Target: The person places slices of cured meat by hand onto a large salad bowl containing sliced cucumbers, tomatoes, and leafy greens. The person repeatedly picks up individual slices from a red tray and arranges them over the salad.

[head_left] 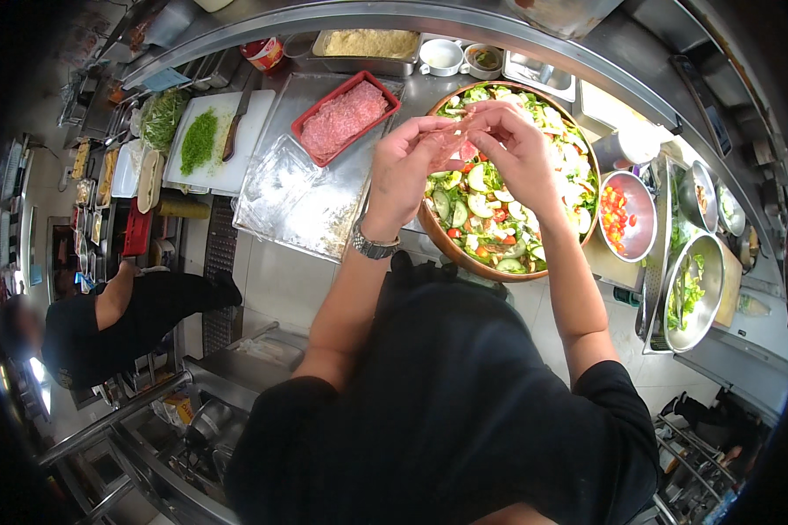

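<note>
Both of my hands are raised over the left edge of a large wooden salad bowl [453, 255]. My left hand [401, 175], with a metal watch on its wrist, pinches a thin pink slice of cured meat [446, 143]. My right hand [518, 153] grips the same slice from the other side, thumb and fingers together. Below them the bowl is full of mixed salad [499, 214] with leaves, cucumber slices and tomato pieces. To the left of my left hand, a red tray [316, 161] holds a pile of pink sliced meat [346, 121].
Left of the tray lie a metal sheet pan [302, 206] and a white cutting board [241, 157] with chopped greens and a knife [236, 131]. On the right stand metal bowls of cut tomatoes [629, 249] and leaves [700, 319]. A co-worker [131, 311] in black stands at far left.
</note>
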Demonstrator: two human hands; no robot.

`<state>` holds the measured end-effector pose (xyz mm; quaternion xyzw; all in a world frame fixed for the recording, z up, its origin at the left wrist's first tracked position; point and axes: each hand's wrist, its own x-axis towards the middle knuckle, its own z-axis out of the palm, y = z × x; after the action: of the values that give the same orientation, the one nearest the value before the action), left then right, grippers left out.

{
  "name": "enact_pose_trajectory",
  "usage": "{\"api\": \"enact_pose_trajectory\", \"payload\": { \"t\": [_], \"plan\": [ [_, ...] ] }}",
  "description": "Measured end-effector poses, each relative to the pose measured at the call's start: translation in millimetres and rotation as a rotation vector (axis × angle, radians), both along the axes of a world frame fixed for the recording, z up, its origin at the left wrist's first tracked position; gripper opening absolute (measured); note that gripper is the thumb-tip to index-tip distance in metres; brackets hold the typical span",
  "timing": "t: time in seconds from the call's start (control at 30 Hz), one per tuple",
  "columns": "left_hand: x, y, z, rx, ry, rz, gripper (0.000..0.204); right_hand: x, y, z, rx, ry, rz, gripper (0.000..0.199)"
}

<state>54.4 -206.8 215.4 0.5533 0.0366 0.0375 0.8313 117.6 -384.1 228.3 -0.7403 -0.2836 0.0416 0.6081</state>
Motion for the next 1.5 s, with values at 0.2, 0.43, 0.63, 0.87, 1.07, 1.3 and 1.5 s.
{"api": "enact_pose_trajectory", "payload": {
  "t": [0.2, 0.43, 0.63, 0.87, 1.07, 1.3, 1.5],
  "plan": [
    [-4.2, -5.4, 3.8, -0.033, -0.146, -0.042, 0.043, -3.6, -11.1, -1.1, 0.123, 0.226, -0.045, 0.011],
    [-8.7, -36.1, -21.4, -0.513, 0.125, 0.039, 0.030, -22.2, -5.7, -0.5, -0.083, -0.569, -0.433, 0.014],
    [-10.5, -46.0, -34.0, -0.697, 0.150, -0.153, 0.023, -39.7, -23.7, -4.9, -0.318, -0.914, -0.269, 0.022],
    [-12.3, -57.5, -25.4, -0.330, 0.065, 0.009, 0.027, -63.1, -33.1, -5.4, -0.210, -0.586, -0.180, 0.023],
    [-19.7, -59.9, -23.2, 0.148, -0.107, 0.111, 0.020, -60.8, -34.9, 4.1, -0.251, 0.017, -0.294, 0.014],
    [-34.2, -41.6, -26.8, 0.534, -0.233, 0.055, 0.012, -58.4, -43.0, -7.0, -0.105, -0.083, -0.068, 0.008],
    [-57.2, -37.0, -41.5, 0.301, -0.078, 0.001, 0.013, -80.0, -35.7, -27.9, -0.119, 0.119, -0.199, 0.008]
  ]
}}
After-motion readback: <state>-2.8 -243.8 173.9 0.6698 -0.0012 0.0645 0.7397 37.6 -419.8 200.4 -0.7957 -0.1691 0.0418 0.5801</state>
